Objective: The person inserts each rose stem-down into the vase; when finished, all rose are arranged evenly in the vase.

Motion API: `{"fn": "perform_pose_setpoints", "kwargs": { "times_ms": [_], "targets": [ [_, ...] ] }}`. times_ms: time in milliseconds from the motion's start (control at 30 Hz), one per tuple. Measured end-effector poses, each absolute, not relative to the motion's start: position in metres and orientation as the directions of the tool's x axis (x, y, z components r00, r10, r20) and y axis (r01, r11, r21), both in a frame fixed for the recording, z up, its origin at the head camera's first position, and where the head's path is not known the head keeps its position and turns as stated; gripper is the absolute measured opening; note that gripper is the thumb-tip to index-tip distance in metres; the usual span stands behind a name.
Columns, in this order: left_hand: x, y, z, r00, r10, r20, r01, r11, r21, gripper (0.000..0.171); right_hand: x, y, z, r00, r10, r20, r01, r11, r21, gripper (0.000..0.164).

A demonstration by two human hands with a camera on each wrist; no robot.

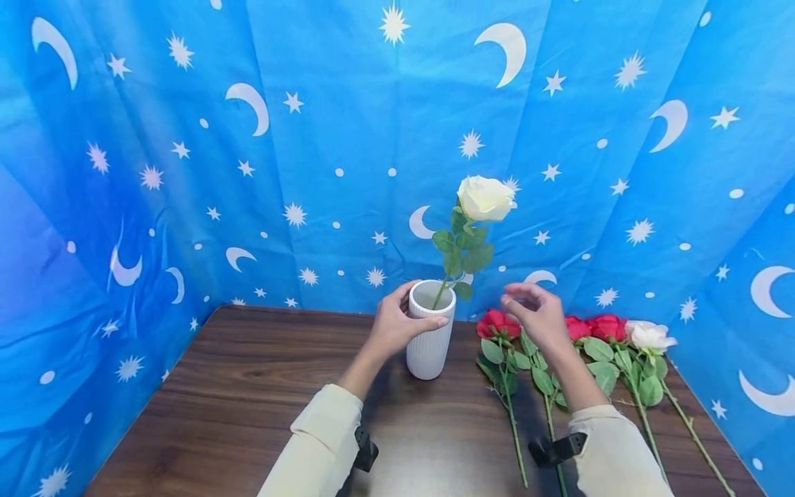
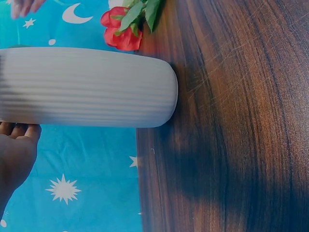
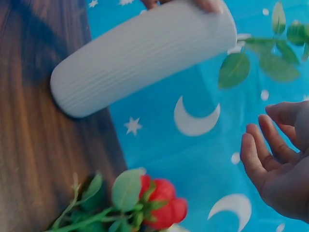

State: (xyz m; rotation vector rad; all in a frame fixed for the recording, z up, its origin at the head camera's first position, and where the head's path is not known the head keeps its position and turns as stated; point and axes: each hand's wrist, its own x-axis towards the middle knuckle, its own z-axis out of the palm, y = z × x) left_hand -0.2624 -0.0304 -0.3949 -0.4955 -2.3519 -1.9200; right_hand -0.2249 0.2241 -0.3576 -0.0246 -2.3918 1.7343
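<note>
A white ribbed vase [image 1: 428,352] stands upright on the wooden table. My left hand [image 1: 397,321] grips it near the rim, thumb across the front and fingers round the left side. One white rose [image 1: 486,199] leans to the right in the vase, its stem [image 1: 441,293] against the inner wall and its leaves above the rim. To the right of the vase my right hand [image 1: 537,317] hovers with nothing in it, fingers loosely bent and apart, as the right wrist view shows. Below that hand lies a red rose [image 1: 497,323] with green leaves.
More red roses [image 1: 605,327] and a pale rose [image 1: 649,336] lie side by side along the table's right part, stems toward me. The dark wooden table [image 1: 248,400] ends at a blue cloth backdrop [image 1: 348,138] printed with moons and stars.
</note>
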Motion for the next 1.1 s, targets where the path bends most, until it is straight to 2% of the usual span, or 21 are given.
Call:
{"fn": "perform_pose_setpoints", "kwargs": {
  "times_ms": [333,533,700,867,1100],
  "targets": [
    [-0.259,-0.032,-0.398,-0.95,0.206,0.236,0.272,0.169,0.947,0.076,-0.22,0.246,-0.413,-0.992,0.114,-0.06,0.092,0.302,-0.949,0.039],
    [-0.258,-0.033,-0.407,-0.955,0.206,0.215,0.254,0.187,0.949,0.077,-0.219,0.246,-0.446,-0.977,0.18,-0.113,0.163,0.291,-0.943,0.036],
    [-0.254,-0.034,-0.41,-0.957,0.206,0.203,0.242,0.183,0.953,0.078,-0.218,0.244,-0.467,-0.966,0.224,-0.127,0.203,0.358,-0.911,0.033],
    [-0.255,-0.034,-0.407,-0.95,0.211,0.229,0.267,0.17,0.949,0.078,-0.221,0.244,-0.474,-0.962,0.251,-0.109,0.218,0.462,-0.86,0.032],
    [-0.262,-0.032,-0.399,-0.946,0.213,0.246,0.282,0.16,0.946,0.078,-0.227,0.245,-0.466,-0.958,0.255,-0.128,0.244,0.499,-0.831,0.039]
  ]
}}
